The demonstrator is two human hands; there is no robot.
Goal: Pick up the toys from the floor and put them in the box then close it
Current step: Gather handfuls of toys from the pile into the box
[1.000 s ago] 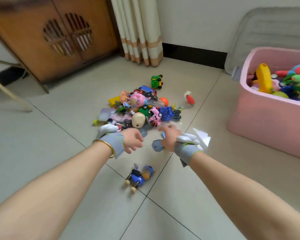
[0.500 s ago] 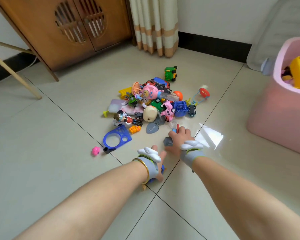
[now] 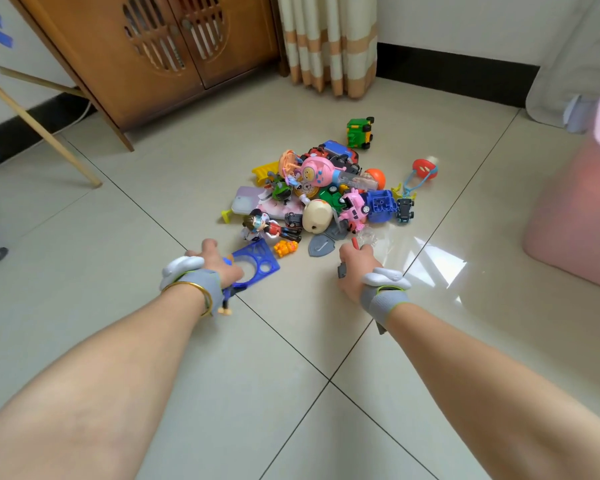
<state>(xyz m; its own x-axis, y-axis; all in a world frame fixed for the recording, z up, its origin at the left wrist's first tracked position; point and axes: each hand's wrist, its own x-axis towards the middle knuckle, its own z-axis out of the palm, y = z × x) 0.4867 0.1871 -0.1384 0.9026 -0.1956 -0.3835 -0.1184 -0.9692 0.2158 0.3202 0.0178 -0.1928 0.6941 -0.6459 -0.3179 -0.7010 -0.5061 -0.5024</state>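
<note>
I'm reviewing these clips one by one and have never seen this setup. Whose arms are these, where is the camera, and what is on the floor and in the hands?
The single view comes from a camera worn on a person's head, looking down at their two bare arms; both wrists wear grey bands with white pieces.

On the tiled floor lies a toy pile: cars, figures, a green truck. The pink box stands at the right edge.

The left hand is closed on a small blue toy and rests over a blue stencil. The right hand grips a few small pieces, one grey, one red.
</note>
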